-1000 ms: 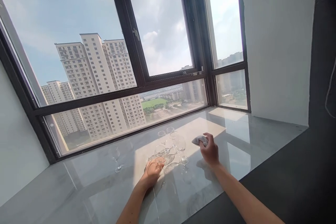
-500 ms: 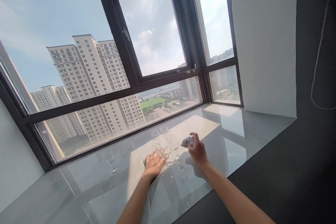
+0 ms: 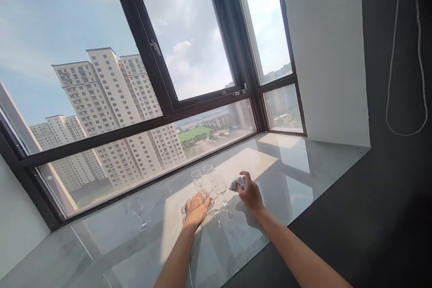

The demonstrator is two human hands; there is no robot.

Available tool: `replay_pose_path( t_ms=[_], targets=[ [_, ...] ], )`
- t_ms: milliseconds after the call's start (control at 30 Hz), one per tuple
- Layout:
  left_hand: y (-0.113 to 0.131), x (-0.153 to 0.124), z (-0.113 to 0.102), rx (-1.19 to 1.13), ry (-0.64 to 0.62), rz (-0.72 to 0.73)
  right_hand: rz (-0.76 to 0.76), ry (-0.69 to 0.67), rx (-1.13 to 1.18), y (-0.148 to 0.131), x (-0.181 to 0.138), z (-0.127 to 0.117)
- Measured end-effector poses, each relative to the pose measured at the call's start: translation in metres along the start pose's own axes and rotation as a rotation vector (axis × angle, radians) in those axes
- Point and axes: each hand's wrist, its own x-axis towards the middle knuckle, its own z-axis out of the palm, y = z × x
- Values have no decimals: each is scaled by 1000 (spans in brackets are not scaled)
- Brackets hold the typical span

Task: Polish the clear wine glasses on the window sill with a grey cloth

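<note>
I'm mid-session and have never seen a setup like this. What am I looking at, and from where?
There is no machine here, just one person's bare hands. Every picture comes from a single camera worn on the head, facing forward and down. On the glossy windowsill, clear stemmed glasses stand grouped near the middle, while a lone glass stands apart to the left. The left hand is at the group; whether it grips a glass is hard to tell. The right hand holds what looks like a grey cloth.
</note>
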Motion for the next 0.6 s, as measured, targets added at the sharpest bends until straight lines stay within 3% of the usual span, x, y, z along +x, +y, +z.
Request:
replay_pose_path(
  t_ms=[133, 300, 467, 600],
  targets=[
    [3, -5, -1, -49, 45, 7, 4, 6, -11, 0, 0, -2],
    [-8, -24, -7, -195, 248, 18, 12, -2, -14, 4, 1, -5],
    [-63, -45, -27, -267, 630, -115, 20, 8, -14, 7, 0, -7],
    [-118, -53, -38, -233, 995, -402, 14, 11, -12, 9, 0, -8]
  ],
)
